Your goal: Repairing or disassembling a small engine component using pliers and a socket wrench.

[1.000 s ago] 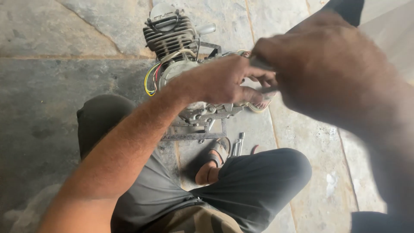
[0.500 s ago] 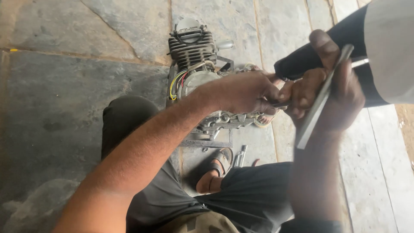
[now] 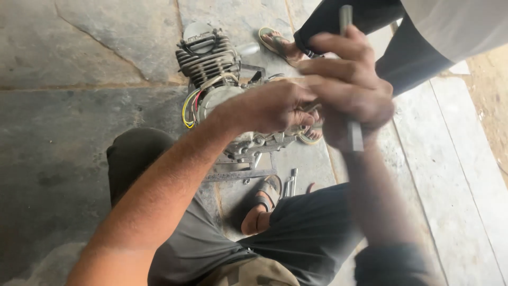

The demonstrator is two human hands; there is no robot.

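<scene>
Both hands (image 3: 317,103) clenched above engine (image 3: 222,85)

Single head-worn view, steeply downward and close over both hands, the engine (image 3: 222,90) and stone floor (image 3: 79,122).

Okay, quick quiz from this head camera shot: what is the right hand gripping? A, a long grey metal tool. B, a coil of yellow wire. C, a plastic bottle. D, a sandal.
A: the right hand is closed round a long grey metal tool that sticks out above and below the fist, held over the engine beside the left hand.
</scene>
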